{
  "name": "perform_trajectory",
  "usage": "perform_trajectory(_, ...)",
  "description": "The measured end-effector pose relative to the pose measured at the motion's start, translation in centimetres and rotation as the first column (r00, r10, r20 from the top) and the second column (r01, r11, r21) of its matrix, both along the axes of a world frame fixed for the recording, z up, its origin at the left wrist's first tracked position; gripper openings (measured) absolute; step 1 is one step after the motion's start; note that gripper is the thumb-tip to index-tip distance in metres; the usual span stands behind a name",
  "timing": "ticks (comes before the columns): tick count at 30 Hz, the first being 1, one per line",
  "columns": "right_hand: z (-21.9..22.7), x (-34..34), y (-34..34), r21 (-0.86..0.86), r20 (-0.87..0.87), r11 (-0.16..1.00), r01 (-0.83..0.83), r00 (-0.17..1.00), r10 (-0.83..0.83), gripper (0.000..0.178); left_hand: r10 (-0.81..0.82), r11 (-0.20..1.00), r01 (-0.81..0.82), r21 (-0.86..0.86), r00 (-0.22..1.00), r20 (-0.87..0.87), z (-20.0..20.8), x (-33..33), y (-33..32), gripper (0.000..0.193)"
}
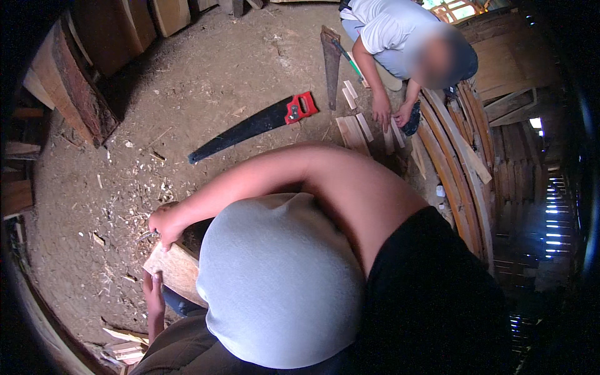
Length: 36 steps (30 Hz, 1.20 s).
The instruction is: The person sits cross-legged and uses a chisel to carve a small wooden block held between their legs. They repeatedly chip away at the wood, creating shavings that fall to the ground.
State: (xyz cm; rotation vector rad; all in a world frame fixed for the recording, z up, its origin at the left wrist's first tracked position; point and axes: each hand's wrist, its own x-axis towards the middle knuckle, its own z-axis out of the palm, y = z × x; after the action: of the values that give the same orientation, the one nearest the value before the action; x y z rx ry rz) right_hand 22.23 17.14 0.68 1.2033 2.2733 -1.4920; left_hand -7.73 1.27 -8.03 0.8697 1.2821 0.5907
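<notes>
A pale wooden board [178, 270] slants beside a large rounded grey cloth shape [284, 281], which hides its right end. My left hand [154, 289] grips the board's lower edge, thumb on its face. Bent round the grey shape from a black sleeve, my right arm reaches the board's far left end. There my right hand [167, 225] is closed, its thumb touching the board. A small dark, thin piece shows by its fingers, too hidden to name.
Wood shavings [134, 219] litter the dirt floor. Beyond my arm lies a red-handled handsaw [256, 127]. At upper right a crouching person [390, 37] handles small wood strips near an older saw [330, 65] and curved timbers [453, 169]. Thick planks [75, 81] lean at upper left.
</notes>
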Motion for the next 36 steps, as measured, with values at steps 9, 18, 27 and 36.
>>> perform_trajectory(9,0.1,1.5,-0.5,0.034,-0.031,0.999,-0.01,0.999,0.011,0.086,0.004,0.996,0.01,0.094,0.988,-0.152,1.8,2.8,-1.3,0.056)
perform_trajectory(18,-2.4,1.2,-1.0,0.087,-0.272,0.996,0.017,0.962,0.008,0.079,0.172,0.976,-0.158,0.149,0.982,-0.083,6.8,5.6,-1.6,0.045)
perform_trajectory(27,3.4,1.9,-0.6,-0.24,-0.148,0.967,0.088,0.981,-0.126,0.074,0.097,0.952,-0.057,0.301,0.988,-0.119,8.6,5.0,-0.7,0.067)
perform_trajectory(36,4.4,3.2,1.7,-0.387,-0.072,0.922,0.03,0.995,-0.063,0.087,0.146,0.905,-0.039,0.423,0.964,-0.222,8.8,6.5,-0.7,0.071)
